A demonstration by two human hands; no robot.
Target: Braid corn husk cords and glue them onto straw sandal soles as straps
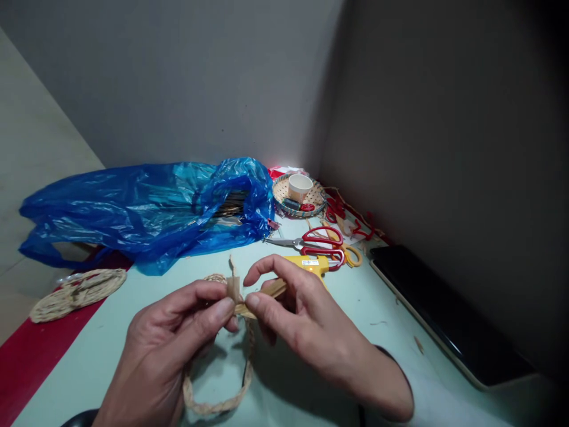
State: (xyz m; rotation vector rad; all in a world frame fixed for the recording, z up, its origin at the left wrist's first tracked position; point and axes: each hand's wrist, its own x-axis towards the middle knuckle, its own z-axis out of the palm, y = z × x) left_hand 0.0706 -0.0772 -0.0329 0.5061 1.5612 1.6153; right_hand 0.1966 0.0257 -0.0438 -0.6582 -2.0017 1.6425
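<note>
Below the frame's middle, the left hand [166, 338] pinches a tan strip [233, 287]. The right hand [309, 314] holds it too, pointer finger [271, 263] lifted.

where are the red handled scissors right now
In the head view, the red-handled scissors lie on the table just right of centre, beyond the right hand, beside the yellow tool, with the woven tray farther back.

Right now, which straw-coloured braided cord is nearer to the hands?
The straw-coloured braided loop below the left hand and right hand; the other, a coiled braided bundle, lies apart at far left.
</note>
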